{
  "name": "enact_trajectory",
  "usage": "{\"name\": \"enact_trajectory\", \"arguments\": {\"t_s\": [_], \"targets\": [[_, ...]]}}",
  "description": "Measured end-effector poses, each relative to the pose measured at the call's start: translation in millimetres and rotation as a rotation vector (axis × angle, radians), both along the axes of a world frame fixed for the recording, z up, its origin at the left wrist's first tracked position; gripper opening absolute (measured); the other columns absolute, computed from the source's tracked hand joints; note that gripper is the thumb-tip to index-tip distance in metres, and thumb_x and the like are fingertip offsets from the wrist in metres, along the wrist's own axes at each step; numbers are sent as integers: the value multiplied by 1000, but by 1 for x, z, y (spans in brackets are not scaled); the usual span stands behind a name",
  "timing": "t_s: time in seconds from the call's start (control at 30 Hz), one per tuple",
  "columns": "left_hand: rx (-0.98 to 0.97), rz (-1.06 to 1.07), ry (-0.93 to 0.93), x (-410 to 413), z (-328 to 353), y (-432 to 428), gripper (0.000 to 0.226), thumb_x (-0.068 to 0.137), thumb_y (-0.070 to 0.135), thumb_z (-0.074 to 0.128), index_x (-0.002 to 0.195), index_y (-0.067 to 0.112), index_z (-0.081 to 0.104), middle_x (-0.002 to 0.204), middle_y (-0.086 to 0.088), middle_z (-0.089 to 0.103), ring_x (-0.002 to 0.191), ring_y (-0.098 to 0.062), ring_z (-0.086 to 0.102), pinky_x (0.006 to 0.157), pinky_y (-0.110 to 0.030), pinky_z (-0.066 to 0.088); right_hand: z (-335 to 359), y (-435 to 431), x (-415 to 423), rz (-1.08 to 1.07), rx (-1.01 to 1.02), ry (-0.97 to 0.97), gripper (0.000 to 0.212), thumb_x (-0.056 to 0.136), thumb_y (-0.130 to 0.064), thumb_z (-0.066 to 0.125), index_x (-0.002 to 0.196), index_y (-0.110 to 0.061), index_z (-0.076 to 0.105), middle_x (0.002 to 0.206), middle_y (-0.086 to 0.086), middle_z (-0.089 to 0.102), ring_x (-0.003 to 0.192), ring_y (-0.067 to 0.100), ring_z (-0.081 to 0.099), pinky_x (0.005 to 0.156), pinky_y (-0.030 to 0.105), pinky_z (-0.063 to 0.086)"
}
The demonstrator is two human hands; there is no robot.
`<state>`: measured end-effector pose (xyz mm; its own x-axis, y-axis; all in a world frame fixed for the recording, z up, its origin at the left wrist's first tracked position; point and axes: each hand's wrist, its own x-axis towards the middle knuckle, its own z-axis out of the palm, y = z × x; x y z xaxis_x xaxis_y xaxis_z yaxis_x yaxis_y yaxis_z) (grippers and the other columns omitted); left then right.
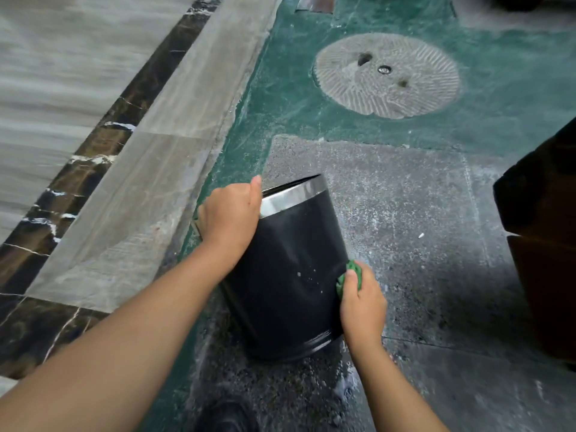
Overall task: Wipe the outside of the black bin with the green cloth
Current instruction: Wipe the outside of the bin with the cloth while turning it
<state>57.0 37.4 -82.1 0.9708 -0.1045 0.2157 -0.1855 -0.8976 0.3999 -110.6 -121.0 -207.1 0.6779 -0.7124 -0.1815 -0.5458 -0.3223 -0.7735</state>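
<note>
A: Where did the black bin (290, 275) sit at that moment?

B: On the rough grey floor (405, 213), tipped so its chrome-banded mouth (293, 196) pointed toward eleven o'clock and its base toward five. The left hand (230, 216) was closed over the rim at the bin's ten o'clock edge, thumb up, steadying it.

A: And the cloth?

B: The green cloth (350, 275) was bunched inside the right hand (361, 304), whose grip was curled tight around it, thumb on top. It pressed against the bin's wall at its three o'clock side, just above the base.

A: So which step was in hand?

B: Wiping proper, I'd judge. The cloth touched the outside wall, and pale specks (307, 280) showed on the black face near it, so that side looked unfinished.

A: What did the next move call for?

B: Probably a stroke along the wall toward the rim, then the left hand rolling the bin so a fresh face came round. How clean the far side was, I couldn't tell; it was hidden.

A: Anything else close by?

B: A dark shoe (227, 416) at six o'clock, and a round stone disc (386, 76) well apart at twelve.
</note>
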Motion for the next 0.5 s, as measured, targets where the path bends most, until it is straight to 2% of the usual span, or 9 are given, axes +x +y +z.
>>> {"name": "enact_trajectory", "arguments": {"t_s": [0.1, 0.17, 0.23, 0.3, 0.37, 0.43, 0.5], "targets": [[95, -92, -38, -4, 6, -25, 62, 99, 49, 25, 67, 10, 62, 74, -19, 66, 74, -42, 60, 60, -37, 33, 9, 3, 0, -103, 57, -26, 35, 98, -24, 44, 128, -17, 61, 122, 9, 68, 113, 31, 60, 89, 38, 43], [135, -85, -38, -3, 7, -33, 62, 99, 49, 24, 71, 10, 64, 78, -20, 68, 76, -42, 61, 61, -37, 32, 34, 20, 19, -65, -30, -143, 41, 98, -26, 43, 133, -12, 57, 131, 9, 62, 123, 28, 55, 103, 40, 42], [142, -66, -40, -1, 5, -33, 62, 99, 49, 24, 73, 11, 65, 81, -20, 69, 77, -42, 62, 62, -37, 33, 62, 46, 44, 61, -180, -248, 50, 95, -32, 40, 139, -10, 52, 141, 9, 56, 132, 26, 49, 111, 41, 37], [137, -50, -39, -1, 4, -31, 62, 98, 50, 24, 76, 11, 67, 82, -20, 70, 79, -42, 63, 63, -37, 34, 80, 70, 63, 176, -360, -241, 57, 94, -37, 41, 145, -12, 45, 150, 8, 48, 140, 26, 42, 113, 43, 33], [129, -35, -35, 0, 4, -26, 63, 98, 51, 24, 75, 11, 67, 82, -20, 70, 79, -42, 63, 63, -37, 35, 83, 80, 67, 233, -436, -208, 60, 95, -39, 41, 149, -14, 40, 155, 8, 42, 143, 27, 37, 114, 43, 32], [122, -32, -5, 3, 1, -18, 64, 97, 52, 23, 73, 11, 66, 81, -21, 69, 79, -43, 62, 63, -38, 36, 66, 73, 48, 252, -411, -182, 60, 94, -38, 43, 148, -12, 41, 153, 8, 44, 142, 26, 40, 115, 43, 34], [69, -14, 39, 5, -2, -4, 64, 97, 53, 23, 67, 12, 63, 77, -20, 67, 78, -42, 61, 66, -40, 43, 37, 54, 14, 164, -285, -125, 54, 95, -33, 47, 145, -11, 46, 146, 9, 52, 135, 28, 48, 110, 43, 39]]}}
